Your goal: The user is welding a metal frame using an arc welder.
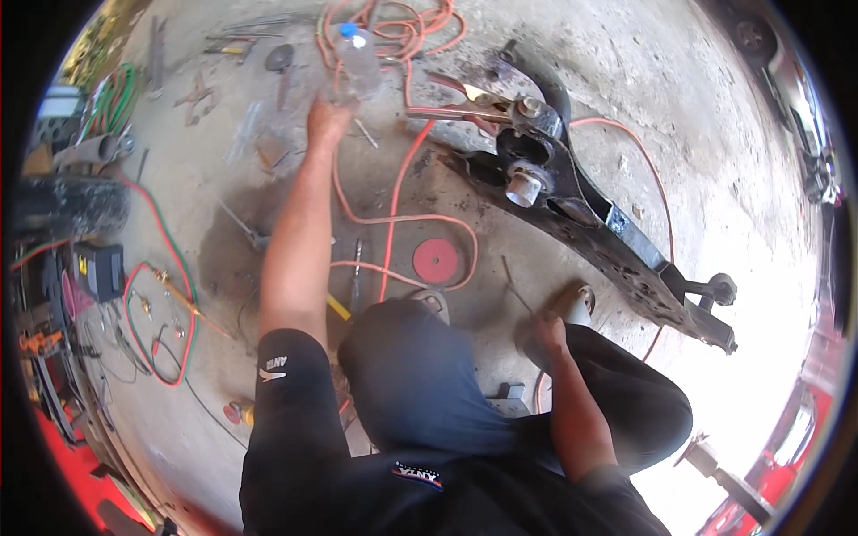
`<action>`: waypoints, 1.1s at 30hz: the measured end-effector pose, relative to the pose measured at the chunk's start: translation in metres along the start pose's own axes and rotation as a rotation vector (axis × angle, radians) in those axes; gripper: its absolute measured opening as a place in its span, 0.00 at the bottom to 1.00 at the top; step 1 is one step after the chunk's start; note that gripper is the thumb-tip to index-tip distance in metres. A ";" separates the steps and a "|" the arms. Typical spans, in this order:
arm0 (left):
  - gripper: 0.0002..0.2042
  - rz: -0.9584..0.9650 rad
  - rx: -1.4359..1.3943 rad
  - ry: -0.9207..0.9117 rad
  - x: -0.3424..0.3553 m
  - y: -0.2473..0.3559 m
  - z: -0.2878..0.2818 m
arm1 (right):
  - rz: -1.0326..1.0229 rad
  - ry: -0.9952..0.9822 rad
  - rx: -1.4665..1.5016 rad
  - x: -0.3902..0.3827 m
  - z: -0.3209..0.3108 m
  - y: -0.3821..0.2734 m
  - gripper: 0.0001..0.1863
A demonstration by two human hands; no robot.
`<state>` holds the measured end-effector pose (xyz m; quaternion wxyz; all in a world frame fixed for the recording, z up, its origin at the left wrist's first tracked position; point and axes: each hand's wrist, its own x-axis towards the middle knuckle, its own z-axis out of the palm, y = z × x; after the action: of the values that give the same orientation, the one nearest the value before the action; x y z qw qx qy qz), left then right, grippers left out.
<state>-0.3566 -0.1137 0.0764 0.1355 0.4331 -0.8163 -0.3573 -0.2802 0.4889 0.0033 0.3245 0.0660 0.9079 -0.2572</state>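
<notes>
My left arm stretches far forward, and my left hand [331, 114] is at the lower end of a clear plastic bottle [359, 64] with a blue cap. Motion smears its fingers, so whether they grip the bottle is unclear. Close to my right knee, my right hand [549, 332] is closed around a thin rod [518, 286] that points forward and left. Ahead and to the right lies a large black metal frame part [572, 192] with bolts and a short round metal stub.
An orange hose [393, 219] winds over the concrete floor around a red abrasive disc [435, 260]. A drill bit [357, 272], a hammer [280, 61] and other tools lie about. At the left are a dark box [98, 271] and red-green hoses [161, 214]. Vehicles stand at the right.
</notes>
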 end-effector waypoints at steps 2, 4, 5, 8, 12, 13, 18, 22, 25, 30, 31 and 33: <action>0.59 -0.059 0.088 0.052 0.055 -0.002 0.027 | 0.077 0.045 0.125 -0.007 -0.011 -0.012 0.23; 0.56 0.041 -0.041 0.051 0.089 0.014 0.071 | 0.152 0.161 0.140 -0.002 -0.026 -0.001 0.24; 0.54 0.136 -0.147 0.095 0.121 -0.004 0.073 | 0.195 0.135 0.113 -0.001 -0.026 -0.013 0.24; 0.44 0.345 -0.315 0.143 0.199 -0.039 0.078 | 0.128 0.089 0.297 0.007 -0.015 -0.008 0.22; 0.46 0.261 -0.214 0.280 0.171 -0.021 0.106 | 0.172 0.109 0.323 0.007 -0.016 0.016 0.22; 0.46 0.264 -0.226 0.273 0.137 -0.008 0.103 | 0.188 0.125 0.324 0.003 -0.018 0.015 0.22; 0.37 0.376 -0.527 0.280 0.001 0.001 -0.021 | 0.161 0.136 0.369 0.000 -0.009 -0.012 0.23; 0.41 0.379 -0.324 -0.138 -0.120 -0.006 -0.079 | -0.051 0.270 0.216 0.005 0.011 0.024 0.25; 0.45 0.429 0.066 -0.531 -0.203 -0.004 -0.079 | 0.270 0.156 0.469 -0.003 0.033 0.000 0.26; 0.36 0.235 0.148 -0.874 -0.271 0.016 -0.057 | 0.300 0.082 0.363 -0.010 0.054 0.006 0.27; 0.36 0.249 0.144 -0.865 -0.279 0.019 -0.056 | 0.291 0.095 0.377 -0.013 0.054 0.007 0.27; 0.36 0.278 0.136 -0.850 -0.292 0.025 -0.051 | 0.320 0.113 0.354 -0.016 0.054 0.009 0.27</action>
<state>-0.1735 0.1064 0.1554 -0.1941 0.1422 -0.8715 -0.4273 -0.2356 0.4696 -0.0262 0.2932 0.2791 0.8433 -0.3535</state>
